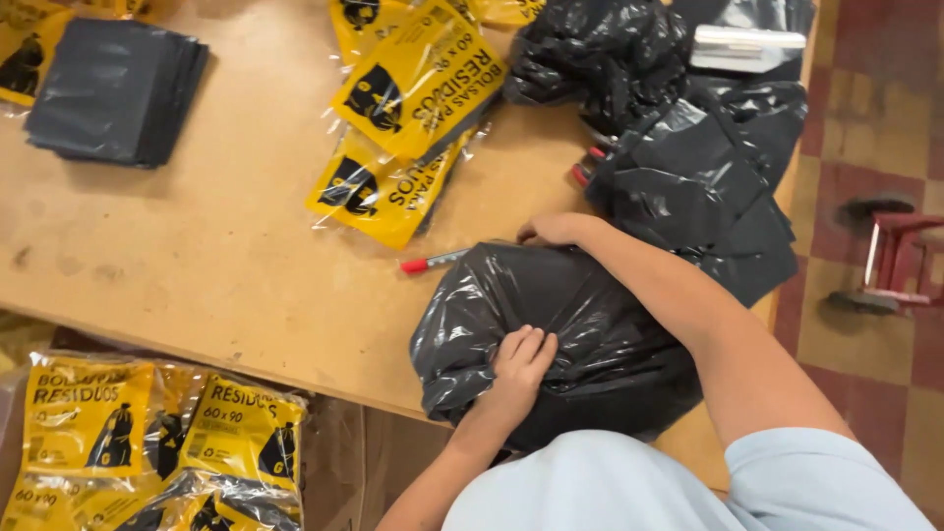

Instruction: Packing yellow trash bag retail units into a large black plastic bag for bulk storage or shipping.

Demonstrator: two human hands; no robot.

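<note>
A bulging black plastic bag (pixel 570 315) lies at the near edge of the wooden table (pixel 216 246). My left hand (pixel 519 366) grips a bunch of the bag's plastic on its near side, fingers curled into the folds. My right hand (pixel 556 229) rests on the bag's far top edge, fingers bent against the plastic. A red-capped marker (pixel 431 262) lies on the table just left of the bag, partly tucked under it.
More crumpled black bags (pixel 688 147) pile at the table's far right, with a metal tool (pixel 745 44) on top. Yellow-labelled bag packets (pixel 418 88) lie mid-table, a flat stack of dark bags (pixel 118 88) far left. More packets (pixel 157 442) sit below the table. A red stool (pixel 900 261) stands right.
</note>
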